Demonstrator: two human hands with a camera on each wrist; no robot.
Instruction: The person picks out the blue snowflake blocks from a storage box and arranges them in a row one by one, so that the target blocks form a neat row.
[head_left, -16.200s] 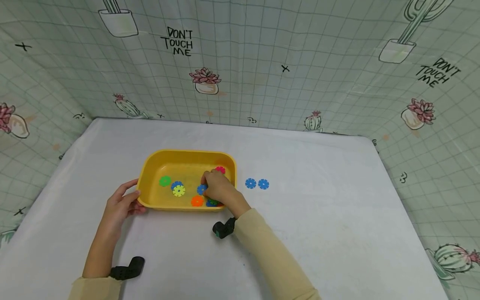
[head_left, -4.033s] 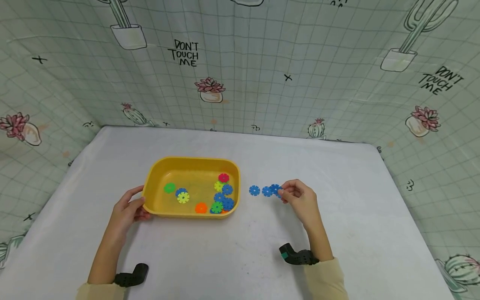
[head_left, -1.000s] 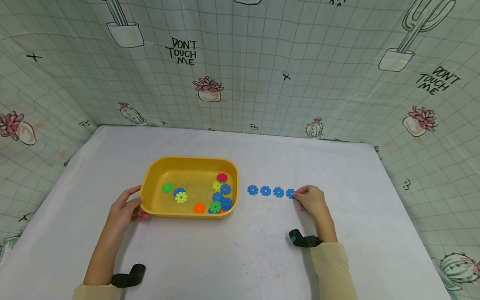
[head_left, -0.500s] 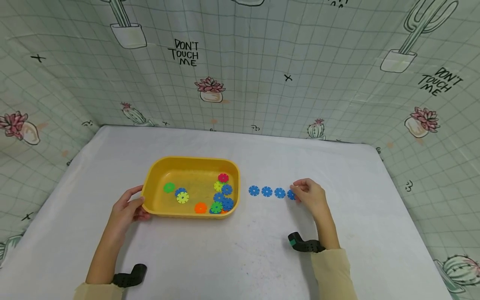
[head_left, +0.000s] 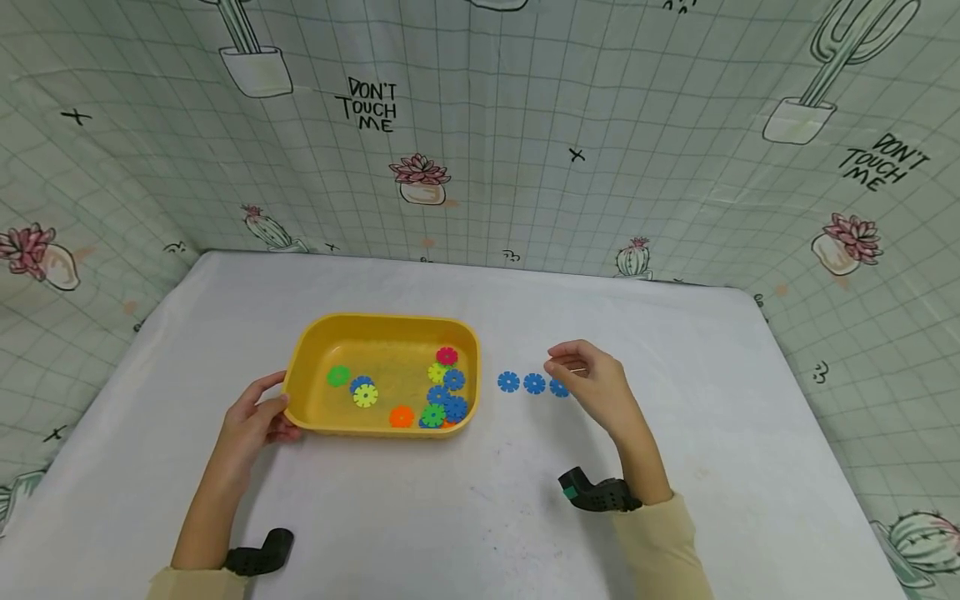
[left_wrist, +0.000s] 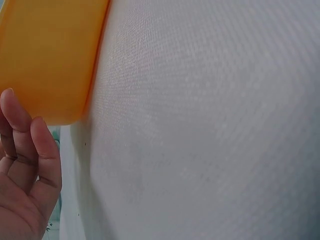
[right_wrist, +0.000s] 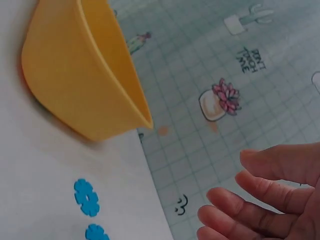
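My left hand holds the left end of a yellow plastic tray, its thumb at the rim. In the left wrist view, fingers lie against the tray's outer wall. Notched plastic discs lie in a row to the right of the tray; three blue ones show, the nearest being a blue disc. My right hand hovers over the right end of this row and hides what lies under it. Its fingers are loosely bent, with nothing between them in the right wrist view.
Inside the tray, several discs cluster at the right end, among them a red disc and a green disc. An orange disc and a yellow disc lie farther left. A printed cloth rises behind the white table.
The row has grown from two blue discs to four over the earlier frames. My right hand has since let go of the fourth disc, risen and moved left. The left hand stays at the tray.
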